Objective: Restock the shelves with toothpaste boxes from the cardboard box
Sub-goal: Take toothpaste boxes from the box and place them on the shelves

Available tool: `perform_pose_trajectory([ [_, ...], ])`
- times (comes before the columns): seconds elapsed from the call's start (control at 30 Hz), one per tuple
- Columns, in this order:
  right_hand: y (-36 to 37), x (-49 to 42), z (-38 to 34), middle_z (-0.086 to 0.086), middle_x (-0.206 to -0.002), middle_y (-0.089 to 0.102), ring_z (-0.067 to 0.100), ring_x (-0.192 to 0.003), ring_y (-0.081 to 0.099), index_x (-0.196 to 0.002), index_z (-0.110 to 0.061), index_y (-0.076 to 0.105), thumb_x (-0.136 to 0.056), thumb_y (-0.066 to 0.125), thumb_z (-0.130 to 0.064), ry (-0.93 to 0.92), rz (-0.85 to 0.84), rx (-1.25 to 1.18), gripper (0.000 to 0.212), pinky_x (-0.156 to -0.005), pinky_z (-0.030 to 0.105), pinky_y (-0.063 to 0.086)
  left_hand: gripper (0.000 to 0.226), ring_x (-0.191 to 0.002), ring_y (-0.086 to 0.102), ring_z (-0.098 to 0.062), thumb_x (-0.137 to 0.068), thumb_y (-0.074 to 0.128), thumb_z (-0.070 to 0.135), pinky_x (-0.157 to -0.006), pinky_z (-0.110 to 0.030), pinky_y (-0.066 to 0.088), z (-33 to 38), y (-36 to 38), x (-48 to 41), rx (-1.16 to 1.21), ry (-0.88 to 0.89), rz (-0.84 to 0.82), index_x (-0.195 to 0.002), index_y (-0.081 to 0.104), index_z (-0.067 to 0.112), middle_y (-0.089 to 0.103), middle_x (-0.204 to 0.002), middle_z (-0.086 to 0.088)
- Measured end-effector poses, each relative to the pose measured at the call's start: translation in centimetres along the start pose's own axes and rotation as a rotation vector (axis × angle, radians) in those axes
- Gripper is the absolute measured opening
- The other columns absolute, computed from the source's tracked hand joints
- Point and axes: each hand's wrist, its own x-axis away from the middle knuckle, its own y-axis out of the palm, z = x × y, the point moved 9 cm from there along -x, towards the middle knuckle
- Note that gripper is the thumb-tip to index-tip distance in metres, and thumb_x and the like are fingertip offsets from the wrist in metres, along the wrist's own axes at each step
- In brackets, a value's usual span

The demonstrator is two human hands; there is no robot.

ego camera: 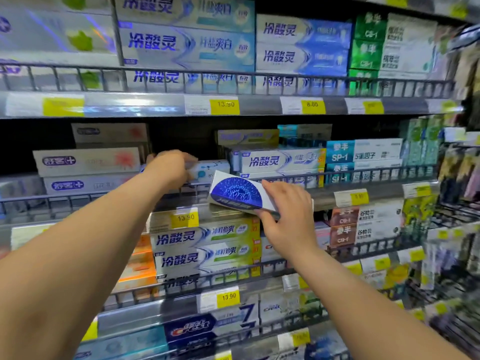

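Observation:
My right hand (287,216) grips a white toothpaste box with a dark blue fan pattern (236,194), tilted, just in front of the middle shelf's rail (363,175). My left hand (172,166) reaches over that rail and closes on a white box with light blue dots (210,170) lying on the middle shelf. A dark gap (181,137) lies behind it, between stacked white and pink boxes (88,162) on the left and silver-blue boxes (279,161) on the right. The cardboard box is out of sight.
Several shelves, each fronted by a wire rail and yellow price tags (224,106), hold stacked toothpaste boxes. The top shelf (187,45) is packed full. Green-blue boxes (207,248) fill the shelf below my hands. Hanging packets (465,172) crowd the right edge.

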Motion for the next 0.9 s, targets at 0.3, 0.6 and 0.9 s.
perform_pose_trajectory([
  [0.3,-0.7,-2.0,-5.1,0.004,-0.112,0.063,0.020,-0.103,0.047,-0.120,-0.013,0.060,-0.076,0.068,-0.018,-0.112,0.241,0.184,0.045,-0.094,0.036,0.027,0.040,-0.118,0.052,-0.028,-0.087,0.059,0.037,-0.095,-0.041,0.039,-2.9,-3.8,4.7,0.132,0.063,0.348,-0.125,0.057,0.028,0.060,-0.127,-0.004],
  [0.6,6.0,-7.0,-12.1,0.007,-0.126,0.055,0.029,-0.120,0.045,-0.129,-0.025,0.053,-0.073,0.066,-0.005,-0.191,-0.007,0.273,0.062,-0.106,0.045,0.014,0.044,-0.115,0.053,-0.031,-0.085,0.059,0.042,-0.096,-0.042,0.037,-10.5,-4.7,9.0,0.104,-0.061,0.389,-0.126,0.058,0.025,0.064,-0.121,-0.006],
  [0.9,11.5,-9.1,-9.8,0.005,-0.130,0.053,0.027,-0.122,0.039,-0.134,-0.044,0.042,-0.092,0.045,-0.026,0.108,-0.446,0.171,0.046,-0.102,0.041,0.023,0.038,-0.118,0.051,-0.025,-0.087,0.056,0.038,-0.097,-0.038,0.033,-11.9,-5.2,10.7,0.167,-0.013,0.421,-0.123,0.058,0.028,0.062,-0.124,0.002],
])
